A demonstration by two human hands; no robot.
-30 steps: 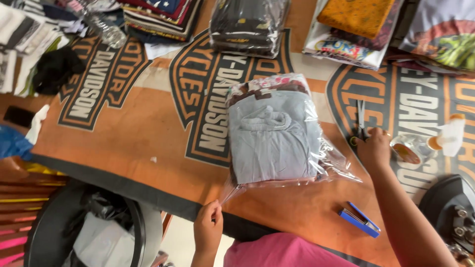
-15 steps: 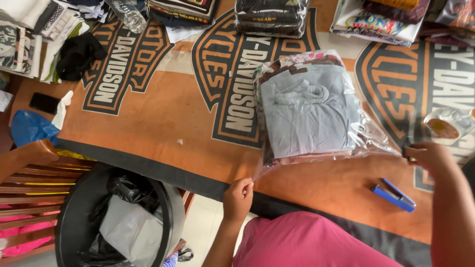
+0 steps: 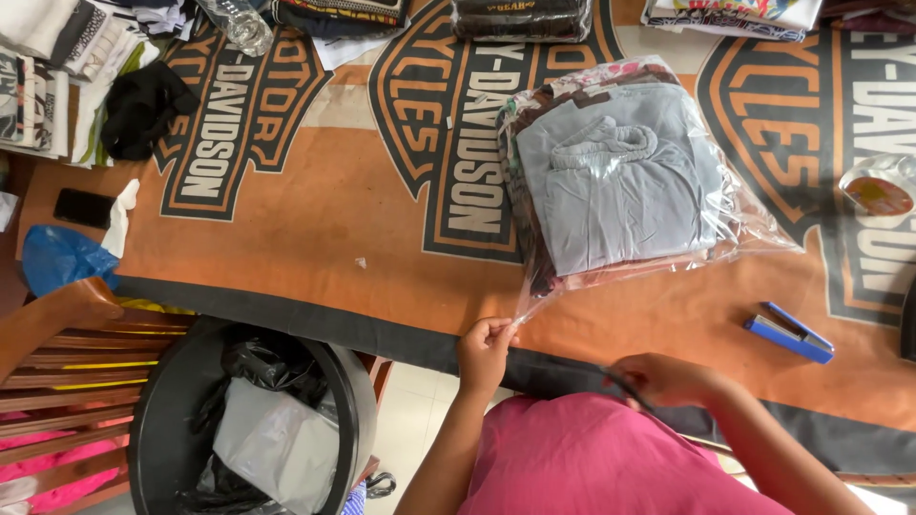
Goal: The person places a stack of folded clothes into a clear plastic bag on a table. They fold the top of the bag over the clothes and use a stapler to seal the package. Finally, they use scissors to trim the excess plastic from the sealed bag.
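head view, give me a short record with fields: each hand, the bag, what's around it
left hand: pinches the near corner of the clear plastic bag
right hand: near the table edge, dark thin object in its grip, kind unclear
bag contents: folded grey garment on top of other folded clothes
surface: orange printed cloth
nearby: blue stapler, tape roll, black bin, black phone

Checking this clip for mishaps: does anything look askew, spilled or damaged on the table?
Nothing spilled or damaged. The clear bag of folded grey clothing lies slightly askew, one corner pinched by the left hand. A small scrap lies loose on the orange cloth.
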